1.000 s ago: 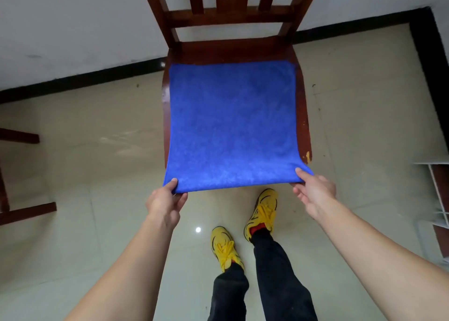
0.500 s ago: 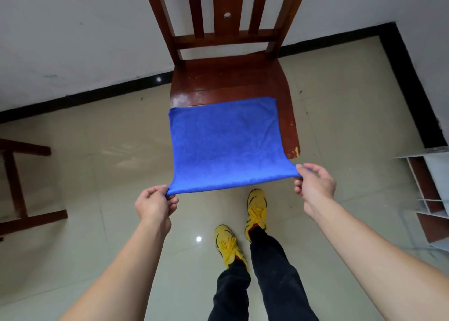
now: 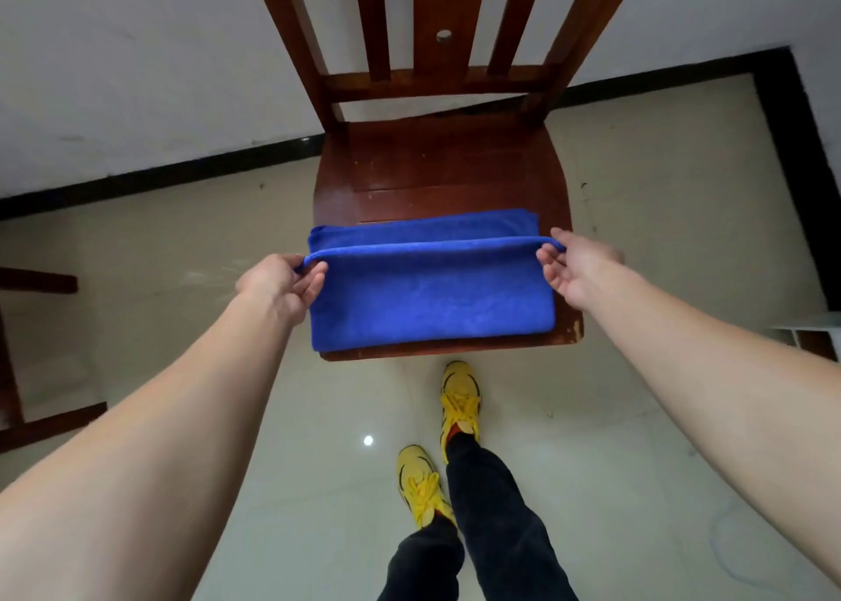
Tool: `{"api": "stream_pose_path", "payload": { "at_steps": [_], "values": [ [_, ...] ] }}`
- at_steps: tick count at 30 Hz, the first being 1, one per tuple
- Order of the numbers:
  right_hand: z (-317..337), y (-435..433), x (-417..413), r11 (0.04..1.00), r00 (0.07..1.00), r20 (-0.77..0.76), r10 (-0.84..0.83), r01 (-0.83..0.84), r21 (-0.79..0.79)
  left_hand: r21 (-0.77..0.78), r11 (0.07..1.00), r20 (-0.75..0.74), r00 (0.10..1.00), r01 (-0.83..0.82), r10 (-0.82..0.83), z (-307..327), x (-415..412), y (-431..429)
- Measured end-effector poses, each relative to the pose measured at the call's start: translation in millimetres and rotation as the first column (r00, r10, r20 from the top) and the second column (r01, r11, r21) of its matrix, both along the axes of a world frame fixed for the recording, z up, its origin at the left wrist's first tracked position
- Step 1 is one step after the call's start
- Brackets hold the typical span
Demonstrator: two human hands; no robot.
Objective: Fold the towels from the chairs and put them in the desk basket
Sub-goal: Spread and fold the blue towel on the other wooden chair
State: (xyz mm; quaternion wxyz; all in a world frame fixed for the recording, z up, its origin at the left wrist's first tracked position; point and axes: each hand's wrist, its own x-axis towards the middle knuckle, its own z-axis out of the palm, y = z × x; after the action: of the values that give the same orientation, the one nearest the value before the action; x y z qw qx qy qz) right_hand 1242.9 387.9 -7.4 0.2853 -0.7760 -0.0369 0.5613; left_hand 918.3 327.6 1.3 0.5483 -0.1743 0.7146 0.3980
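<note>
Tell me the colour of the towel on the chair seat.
The towel is solid royal blue, no pattern; the head view shows it plainly.

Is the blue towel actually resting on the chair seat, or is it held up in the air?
Touching. In the head view the blue towel lies flat on the chair seat; only its top edge is lifted, pinched by the left hand and right hand.

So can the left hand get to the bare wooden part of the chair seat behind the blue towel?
Probably yes. The left hand is pinching the blue towel at its left corner, right above the chair seat. Nothing lies on the bare wood behind the towel, but the hand would have to let go of that corner first.
</note>
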Motion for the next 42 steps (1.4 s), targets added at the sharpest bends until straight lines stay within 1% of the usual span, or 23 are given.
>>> {"api": "stream_pose_path", "payload": {
  "at_steps": [4,8,10,11,12,13,14,15,16,17,18,19,20,22,25,27,29,31,33,35,37,40,42],
  "values": [
    [-23.6,29.4,-4.9,0.999,0.998,-0.060,0.027,-0.029,-0.031,-0.040,0.999,-0.001,1.000,0.000,0.000,-23.3,-1.1,31.3],
    [-36.0,50.1,-7.2,0.999,0.996,-0.086,0.000,-0.003,-0.035,-0.031,0.998,-0.028,0.999,-0.046,0.045,-40.6,-3.0,47.1],
    [-41.6,56.2,-9.5,1.000,0.999,-0.047,0.008,-0.008,-0.009,-0.019,0.998,-0.121,0.991,-0.055,0.052,-47.6,-3.1,51.3],
    [-42.9,56.0,-10.9,0.999,0.999,0.019,0.035,-0.036,0.039,-0.011,1.000,-0.212,0.977,-0.027,0.024,-48.8,-2.0,51.1],
    [-44.7,53.8,-11.4,0.985,0.980,0.162,0.117,-0.135,0.106,-0.014,0.998,-0.358,0.932,0.059,-0.060,-49.1,0.3,48.6],
    [-45.3,48.5,-12.3,0.930,0.888,0.386,0.251,-0.332,0.159,-0.076,0.973,-0.548,0.807,0.216,-0.221,-47.6,4.5,44.1],
    [-45.9,41.8,-15.8,0.804,0.703,0.601,0.380,-0.572,0.161,-0.185,0.898,-0.701,0.587,0.400,-0.405,-46.6,10.4,39.6],
    [-45.4,30.7,-23.1,0.618,0.503,0.734,0.457,-0.773,0.145,-0.263,0.780,-0.781,0.350,0.567,-0.518,-45.0,19.3,32.8],
    [-46.8,19.4,-33.4,0.412,0.333,0.799,0.500,-0.904,0.119,-0.298,0.638,-0.822,0.149,0.710,-0.550,-46.7,29.8,26.0],
    [-51.0,9.5,-44.2,0.237,0.206,0.814,0.544,-0.968,0.086,-0.335,0.472,-0.828,-0.016,0.815,-0.560,-52.7,39.9,19.4],
    [-58.1,2.0,-53.8,0.101,0.086,0.809,0.581,-0.994,0.033,-0.392,0.315,-0.815,-0.168,0.864,-0.555,-61.5,48.4,13.4],
    [-67.1,-4.0,-59.9,-0.005,-0.036,0.803,0.595,-0.999,-0.041,-0.468,0.191,-0.781,-0.304,0.863,-0.545,-72.0,53.4,8.6],
    [-78.5,-7.2,-60.9,-0.094,-0.161,0.799,0.579,-0.987,-0.131,-0.543,0.108,-0.729,-0.403,0.833,-0.553,-83.2,54.0,4.3],
    [-93.9,-4.2,-44.5,-0.208,-0.348,0.785,0.513,-0.937,-0.279,-0.648,0.028,-0.625,-0.511,0.761,-0.591,-96.9,44.4,-0.4],
    [-103.6,8.1,-1.6,-0.228,-0.469,0.753,0.462,-0.883,-0.410,-0.718,-0.005,-0.561,-0.583,0.696,-0.588,-106.8,23.9,-4.5],
    [-102.5,13.0,15.7,-0.167,-0.488,0.714,0.502,-0.865,-0.474,-0.731,0.002,-0.539,-0.576,0.683,-0.614,-104.5,20.5,-2.9],
    [-96.6,9.5,15.4,-0.080,-0.437,0.719,0.540,-0.877,-0.474,-0.731,0.050,-0.554,-0.549,0.681,-0.626,-99.3,27.5,-5.6],
    [-86.9,-5.9,6.4,-0.040,-0.370,0.765,0.527,-0.910,-0.413,-0.714,0.080,-0.601,-0.551,0.695,-0.579,-91.3,43.5,-15.7],
    [-81.4,-31.5,-9.7,-0.080,-0.330,0.810,0.486,-0.939,-0.334,-0.685,0.067,-0.639,-0.553,0.726,-0.535,-89.8,61.8,-32.2],
    [-80.0,-54.6,-32.1,-0.117,-0.296,0.838,0.458,-0.955,-0.273,-0.670,0.058,-0.639,-0.534,0.740,-0.554,-91.9,76.2,-46.6],
    [-84.5,-64.5,-56.0,-0.109,-0.265,0.846,0.462,-0.964,-0.243,-0.674,0.100,-0.637,-0.507,0.732,-0.581,-99.7,82.6,-55.0],
    [-98.6,-65.9,-63.0,-0.075,-0.281,0.830,0.482,-0.957,-0.280,-0.689,0.141,-0.646,-0.515,0.711,-0.564,-111.9,80.0,-60.2],
    [-107.1,-71.9,-40.9,-0.107,-0.333,0.820,0.465,-0.941,-0.321,-0.702,0.125,-0.635,-0.537,0.701,-0.555,-116.1,76.8,-62.7]
  ]
}}
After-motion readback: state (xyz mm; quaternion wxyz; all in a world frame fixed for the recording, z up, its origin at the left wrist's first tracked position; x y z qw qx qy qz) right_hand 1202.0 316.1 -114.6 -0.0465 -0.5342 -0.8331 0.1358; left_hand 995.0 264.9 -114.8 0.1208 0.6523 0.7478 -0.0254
